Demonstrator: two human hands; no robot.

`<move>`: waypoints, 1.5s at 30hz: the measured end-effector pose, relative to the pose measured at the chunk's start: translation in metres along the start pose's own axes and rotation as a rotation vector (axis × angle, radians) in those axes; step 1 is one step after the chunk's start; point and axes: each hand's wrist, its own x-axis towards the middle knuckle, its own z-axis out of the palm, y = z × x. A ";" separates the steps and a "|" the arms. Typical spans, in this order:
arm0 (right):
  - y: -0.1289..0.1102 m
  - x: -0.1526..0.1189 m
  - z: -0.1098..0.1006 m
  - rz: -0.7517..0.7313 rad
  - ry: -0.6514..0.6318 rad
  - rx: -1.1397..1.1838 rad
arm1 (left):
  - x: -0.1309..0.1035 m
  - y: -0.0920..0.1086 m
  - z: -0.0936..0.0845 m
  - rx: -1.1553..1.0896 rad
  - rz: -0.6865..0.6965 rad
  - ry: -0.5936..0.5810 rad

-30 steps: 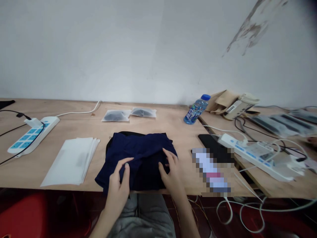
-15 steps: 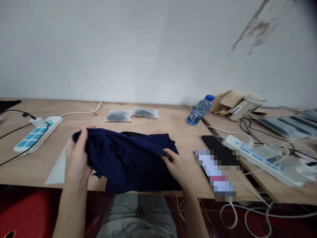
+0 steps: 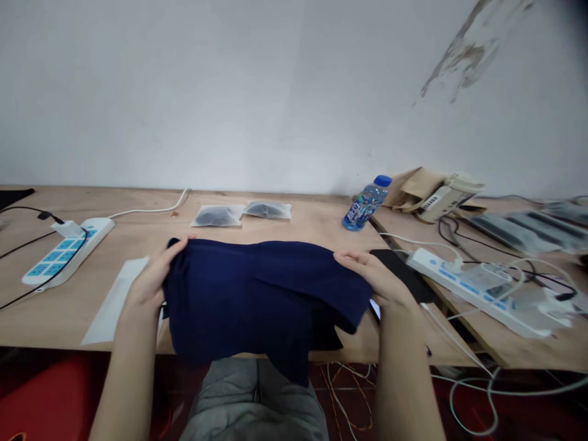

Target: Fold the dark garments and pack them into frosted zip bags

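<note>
A dark navy cloth garment (image 3: 248, 294) stretches between my two hands above the front of the table, its lower folds hanging past the edge. Its exact kind cannot be made out. My left hand (image 3: 154, 275) grips the upper left corner, thumb on top and fingers partly hidden behind. My right hand (image 3: 374, 275) pinches the upper right part. Black fabric (image 3: 328, 340) shows beneath the navy cloth at its lower right. Beside my left wrist lies a white sheet (image 3: 113, 303). Near my right wrist, a phone is mostly covered by my hand and the cloth.
Two frosted packets (image 3: 218, 215) lie toward the wall. A drink bottle (image 3: 366, 203) with a blue cap stands back right, near a paper bag (image 3: 411, 190). White power strips (image 3: 68, 252) with cables lie on both sides. A red stool (image 3: 43, 392) is below left.
My right hand has moved right and up, drawing the navy cloth out wider and flatter. It now covers much of the phone. My left hand has shifted slightly right.
</note>
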 end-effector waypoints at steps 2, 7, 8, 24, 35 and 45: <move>0.020 0.029 0.000 -0.032 0.070 -0.171 | 0.018 -0.025 0.003 0.145 -0.074 0.050; 0.054 0.044 0.024 -0.174 0.351 -0.397 | 0.011 -0.066 0.015 0.441 0.188 0.204; 0.057 0.036 0.033 -0.226 0.373 -0.437 | -0.001 -0.072 0.019 0.542 0.296 0.152; 0.116 -0.038 0.090 -0.470 0.248 -1.126 | -0.052 -0.139 0.041 1.273 0.611 -0.287; 0.055 0.026 0.048 -0.471 0.430 -1.153 | 0.036 -0.092 0.011 1.203 0.537 -0.042; 0.075 0.047 0.026 -0.379 0.289 -1.140 | 0.069 -0.097 0.003 1.117 0.434 -0.090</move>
